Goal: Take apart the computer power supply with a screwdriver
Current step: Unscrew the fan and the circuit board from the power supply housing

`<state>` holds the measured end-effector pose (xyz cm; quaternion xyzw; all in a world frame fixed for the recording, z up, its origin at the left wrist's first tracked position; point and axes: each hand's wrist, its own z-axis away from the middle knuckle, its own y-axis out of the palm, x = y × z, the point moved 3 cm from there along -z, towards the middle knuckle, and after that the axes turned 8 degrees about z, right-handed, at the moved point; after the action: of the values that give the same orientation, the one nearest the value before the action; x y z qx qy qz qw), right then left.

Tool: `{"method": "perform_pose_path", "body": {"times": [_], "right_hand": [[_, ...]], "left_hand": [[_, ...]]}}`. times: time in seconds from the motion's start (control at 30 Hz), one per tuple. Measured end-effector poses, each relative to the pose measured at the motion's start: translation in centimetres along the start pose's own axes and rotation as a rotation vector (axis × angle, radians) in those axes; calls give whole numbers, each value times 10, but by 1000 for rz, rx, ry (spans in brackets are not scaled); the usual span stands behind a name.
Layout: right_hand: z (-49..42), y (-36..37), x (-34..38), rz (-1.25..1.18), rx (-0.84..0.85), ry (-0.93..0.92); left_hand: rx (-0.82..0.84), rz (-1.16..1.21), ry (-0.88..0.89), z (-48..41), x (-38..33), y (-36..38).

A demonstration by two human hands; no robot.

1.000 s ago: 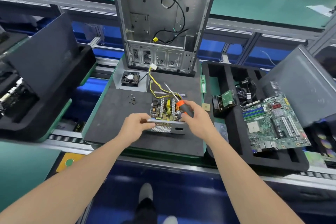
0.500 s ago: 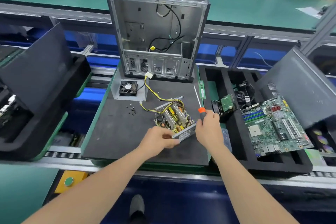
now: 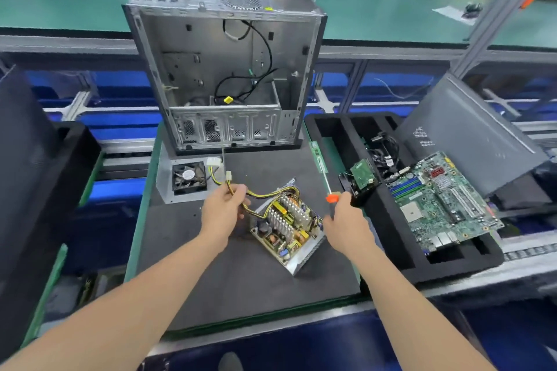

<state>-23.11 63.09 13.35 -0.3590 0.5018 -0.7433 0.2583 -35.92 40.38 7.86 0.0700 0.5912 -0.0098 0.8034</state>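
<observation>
The opened power supply [image 3: 287, 227] lies on the dark foam mat [image 3: 241, 277], turned at an angle, its circuit board and heat sinks showing in a metal tray. Yellow and black cables [image 3: 262, 194] run from it up and left to white connectors. My left hand [image 3: 224, 209] grips that cable bundle just left of the unit. My right hand [image 3: 346, 220] holds the screwdriver [image 3: 331, 193] by its orange and black handle, to the right of the unit, shaft pointing up and away.
An empty metal computer case [image 3: 224, 69] stands upright at the mat's far edge. The lid with a black fan [image 3: 189, 177] lies at the left. A black foam tray [image 3: 437, 262] on the right holds a motherboard [image 3: 437, 199], a drive and cables. Small screws lie on the mat.
My left hand let go of the power supply's housing and moved up-left to grip the cables. The unit now lies rotated on the mat. My right hand with the screwdriver shifted right.
</observation>
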Motion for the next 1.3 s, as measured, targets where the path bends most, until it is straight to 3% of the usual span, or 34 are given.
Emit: {"method": "perform_pose_path", "body": {"times": [0.1,0.23,0.37,0.5,0.6,0.83,0.97,1.13,1.3], "right_hand": [[-2,-2,4,25,-7,16],[-7,-6,7,41,2,32],[-17,-7,7,27,-6,23],[-33,-13,6,53,-4,-50],[-47,-19,7,72,-10,-138],[-77,-22,9,97,8,-266],[-91,-22,16,74,24,-329],[-101,-22,24,56,57,-386],[-96,-24,26,-3,-38,-426]], "left_hand": [[204,27,131,-6,-24,12],[392,7,100,-13,-49,33],[265,122,-57,-25,-44,28],[326,256,-210,-32,-32,21],[356,79,-180,-29,-21,19],[140,-413,-13,-3,-2,20],[49,-554,-12,15,3,19],[-38,-592,-41,20,4,12],[-55,-572,-33,20,-4,8]]}}
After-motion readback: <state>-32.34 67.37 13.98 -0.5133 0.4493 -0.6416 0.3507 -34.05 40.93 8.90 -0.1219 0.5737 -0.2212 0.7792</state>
